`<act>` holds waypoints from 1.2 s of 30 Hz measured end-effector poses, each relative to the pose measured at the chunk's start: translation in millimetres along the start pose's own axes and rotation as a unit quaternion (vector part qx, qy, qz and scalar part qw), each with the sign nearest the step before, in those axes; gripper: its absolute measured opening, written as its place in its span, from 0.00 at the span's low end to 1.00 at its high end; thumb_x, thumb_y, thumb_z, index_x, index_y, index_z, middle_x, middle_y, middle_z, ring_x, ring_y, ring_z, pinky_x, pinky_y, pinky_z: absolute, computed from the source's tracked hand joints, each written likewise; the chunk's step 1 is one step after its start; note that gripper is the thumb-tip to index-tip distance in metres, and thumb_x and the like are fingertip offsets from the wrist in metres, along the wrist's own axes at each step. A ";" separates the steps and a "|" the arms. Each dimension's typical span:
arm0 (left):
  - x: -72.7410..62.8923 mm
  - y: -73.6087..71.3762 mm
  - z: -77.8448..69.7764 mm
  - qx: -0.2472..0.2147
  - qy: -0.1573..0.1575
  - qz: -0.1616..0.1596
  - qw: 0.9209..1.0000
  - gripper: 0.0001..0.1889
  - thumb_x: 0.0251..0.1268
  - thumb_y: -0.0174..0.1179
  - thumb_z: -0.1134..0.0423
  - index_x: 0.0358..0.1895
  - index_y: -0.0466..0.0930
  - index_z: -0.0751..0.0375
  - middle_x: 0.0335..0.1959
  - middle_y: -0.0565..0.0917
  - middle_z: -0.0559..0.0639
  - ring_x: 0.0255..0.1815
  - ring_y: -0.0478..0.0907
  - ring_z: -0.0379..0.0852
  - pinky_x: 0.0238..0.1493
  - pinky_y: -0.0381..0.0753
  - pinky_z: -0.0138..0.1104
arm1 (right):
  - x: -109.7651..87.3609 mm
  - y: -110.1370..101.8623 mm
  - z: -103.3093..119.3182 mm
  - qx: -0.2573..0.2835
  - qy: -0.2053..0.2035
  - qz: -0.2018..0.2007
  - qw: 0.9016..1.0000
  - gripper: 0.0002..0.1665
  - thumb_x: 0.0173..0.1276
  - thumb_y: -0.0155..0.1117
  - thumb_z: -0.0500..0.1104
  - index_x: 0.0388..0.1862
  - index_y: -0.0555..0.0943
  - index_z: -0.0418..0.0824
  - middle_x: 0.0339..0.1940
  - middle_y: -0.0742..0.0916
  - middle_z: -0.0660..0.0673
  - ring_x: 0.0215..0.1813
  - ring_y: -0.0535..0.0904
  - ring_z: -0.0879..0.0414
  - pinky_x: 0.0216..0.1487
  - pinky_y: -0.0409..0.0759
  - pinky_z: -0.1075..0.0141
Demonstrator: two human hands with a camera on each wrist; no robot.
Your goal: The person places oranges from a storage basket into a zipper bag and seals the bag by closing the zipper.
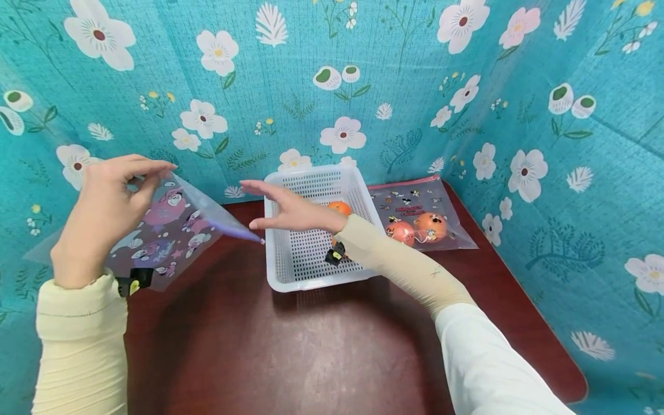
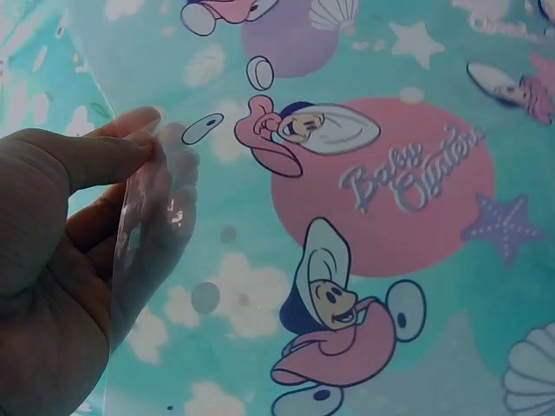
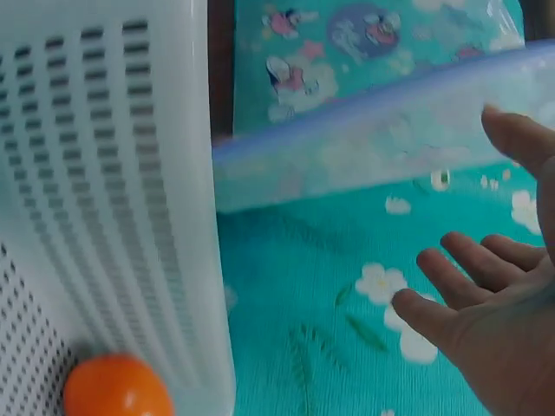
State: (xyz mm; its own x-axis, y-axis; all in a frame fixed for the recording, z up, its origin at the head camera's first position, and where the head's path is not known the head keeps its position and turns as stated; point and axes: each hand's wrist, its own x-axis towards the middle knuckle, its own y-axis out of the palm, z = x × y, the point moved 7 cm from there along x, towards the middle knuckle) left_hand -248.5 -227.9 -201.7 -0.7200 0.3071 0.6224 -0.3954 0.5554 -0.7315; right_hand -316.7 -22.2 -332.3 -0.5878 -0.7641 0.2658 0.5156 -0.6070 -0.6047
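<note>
My left hand point(image 1: 106, 213) is raised at the left and pinches the edge of a clear plastic zip bag point(image 1: 155, 242) between thumb and fingers. In the left wrist view the bag carries cartoon prints and the words "Baby Oysters". A purple zip strip point(image 1: 236, 230) runs along its top, slanting down to the basket's side. My right hand point(image 1: 298, 213), fingers spread and holding nothing, hovers over the left rim of a white plastic basket point(image 1: 311, 285). Inside lie oranges point(image 1: 339, 207), partly hidden by my right arm; one orange point(image 3: 117, 387) shows in the right wrist view.
Right of the basket lies another printed zip bag point(image 1: 410, 199) with a red strip, holding oranges point(image 1: 430, 226). The dark red table point(image 1: 311, 357) ends at a rounded right corner. Flowered teal cloth point(image 1: 311, 86) walls in the back and sides.
</note>
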 end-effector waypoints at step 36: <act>3.2 -9.5 -6.3 -0.026 -0.104 -0.098 0.989 0.12 0.71 0.61 0.65 0.50 0.89 0.66 0.37 0.88 0.67 0.29 0.67 0.15 0.32 0.63 0.16 | 5.1 30.4 42.9 0.030 -0.032 -0.056 0.998 0.26 0.79 0.48 0.34 0.73 0.71 0.33 0.63 0.75 0.38 0.58 0.74 0.52 0.55 0.78 0.71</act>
State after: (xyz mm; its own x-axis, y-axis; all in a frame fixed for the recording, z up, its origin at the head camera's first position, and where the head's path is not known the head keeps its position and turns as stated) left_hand -243.4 -227.3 -191.0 -0.7371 0.0267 0.6752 -0.5122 0.6297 -0.5840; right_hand -277.3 -53.9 -317.1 -0.6040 -0.7024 0.3766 0.4865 -0.6992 -0.5238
